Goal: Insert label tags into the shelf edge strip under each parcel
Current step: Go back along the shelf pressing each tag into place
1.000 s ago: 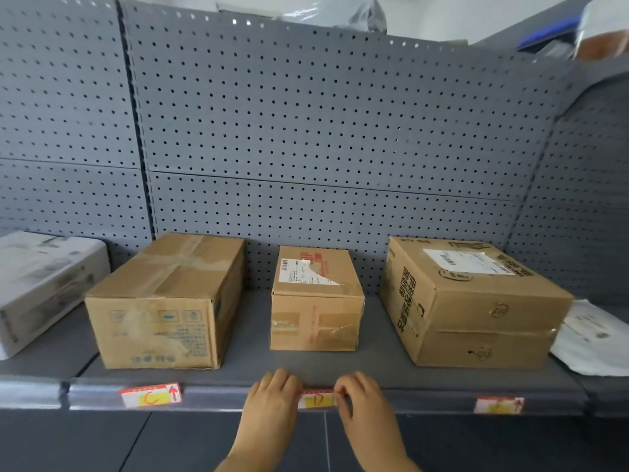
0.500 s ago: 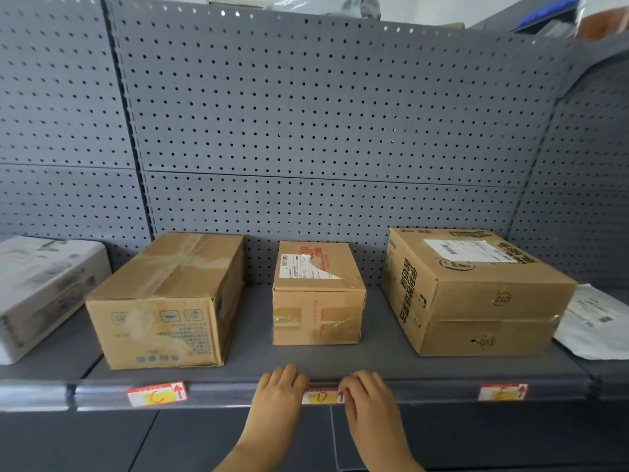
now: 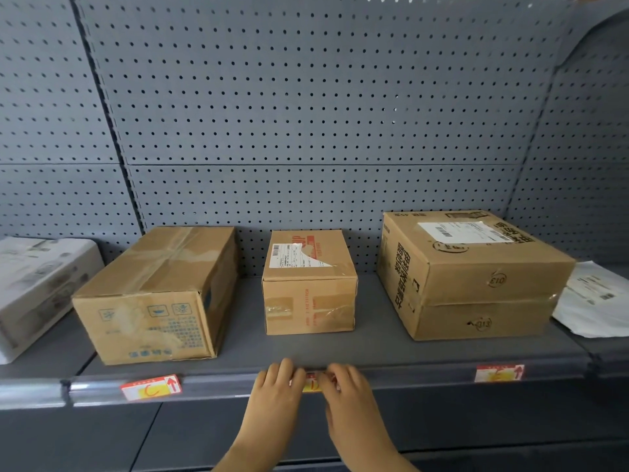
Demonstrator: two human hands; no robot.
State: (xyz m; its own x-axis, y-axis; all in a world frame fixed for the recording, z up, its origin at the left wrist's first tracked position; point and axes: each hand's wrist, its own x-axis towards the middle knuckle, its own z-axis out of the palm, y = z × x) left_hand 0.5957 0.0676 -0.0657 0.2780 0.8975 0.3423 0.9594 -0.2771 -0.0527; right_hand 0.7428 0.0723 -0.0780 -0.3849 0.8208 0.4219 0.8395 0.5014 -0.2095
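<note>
Three cardboard parcels stand on the grey shelf: a left one (image 3: 153,294), a small middle one (image 3: 308,301) and a large right one (image 3: 476,274). The shelf edge strip (image 3: 221,383) carries a red-and-yellow label tag (image 3: 151,387) under the left parcel and another (image 3: 499,373) under the right parcel. A third tag (image 3: 312,381) sits in the strip under the middle parcel. My left hand (image 3: 275,386) holds its left end with curled fingers. My right hand (image 3: 347,390) holds its right end the same way. Most of that tag is hidden.
A white box (image 3: 37,284) lies at the far left of the shelf and a white mailer bag (image 3: 595,301) at the far right. Grey pegboard (image 3: 306,114) backs the shelf. A dark panel (image 3: 476,420) runs below the strip.
My hands have drawn closer together over the middle tag, covering more of it. The parcels and the other two tags have not moved.
</note>
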